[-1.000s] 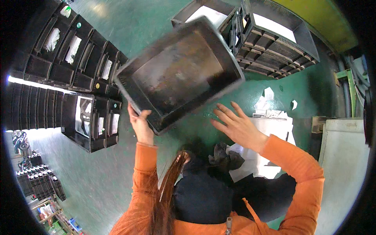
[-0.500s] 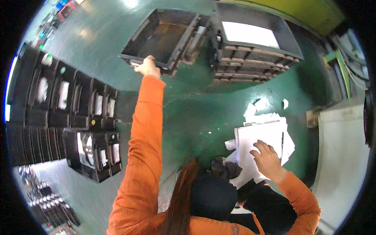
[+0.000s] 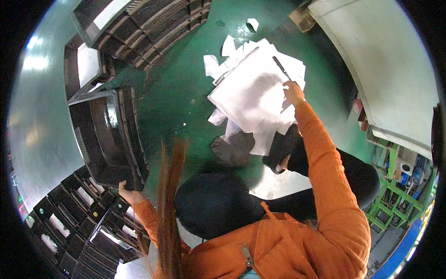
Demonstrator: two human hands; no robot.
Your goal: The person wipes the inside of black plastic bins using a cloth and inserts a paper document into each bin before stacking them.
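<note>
At the lower left, my left hand [image 3: 131,193] is closed on the near end of an open black plastic crate [image 3: 131,135]. The inside of this crate shows only its dark walls and floor. My right hand [image 3: 294,94] is at the right side of a loose stack of white paper sheets [image 3: 251,88] on the floor. Its fingers are closed at the lower end of a slim dark stick-like tool [image 3: 280,68], which lies slanted over the sheets. I cannot make out what kind of tool it is.
Stacked black crates [image 3: 153,35] stand at the upper left, a smaller crate [image 3: 71,69] with white paper beside them. More black bins [image 3: 69,209] fill the lower left. A pale panel [image 3: 385,60] and green metal frame [image 3: 395,195] border the right. Paper scraps [image 3: 252,24] lie about.
The view has swung to the right. My left hand still holds the crate, which is now nearer to me. My right hand has gone from lying open on the paper to the dark tool.
</note>
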